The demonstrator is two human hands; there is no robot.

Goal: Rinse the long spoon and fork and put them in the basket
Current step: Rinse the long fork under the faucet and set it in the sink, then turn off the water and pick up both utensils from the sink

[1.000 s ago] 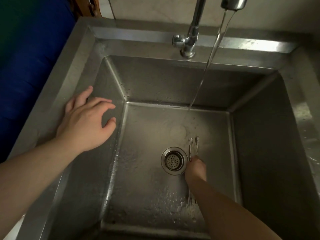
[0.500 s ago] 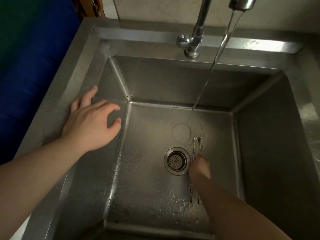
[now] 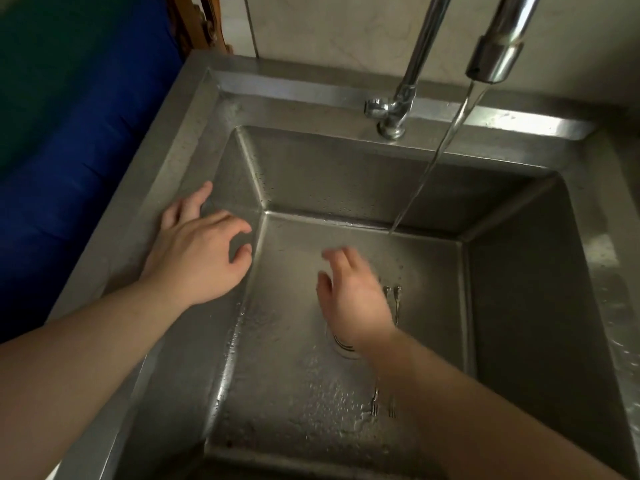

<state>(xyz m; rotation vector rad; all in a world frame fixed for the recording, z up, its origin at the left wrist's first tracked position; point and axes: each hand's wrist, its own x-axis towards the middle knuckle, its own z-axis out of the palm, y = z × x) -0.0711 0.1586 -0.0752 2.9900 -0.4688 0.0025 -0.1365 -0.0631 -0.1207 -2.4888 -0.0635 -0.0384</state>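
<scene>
Water runs in a thin stream from the faucet spout into the steel sink. Two long utensils lie side by side on the sink floor, partly hidden beneath the right forearm; which is spoon and which fork cannot be told. The right hand, blurred, hovers over the drain with fingers spread, holding nothing. The left hand rests loosely open on the sink's left rim.
</scene>
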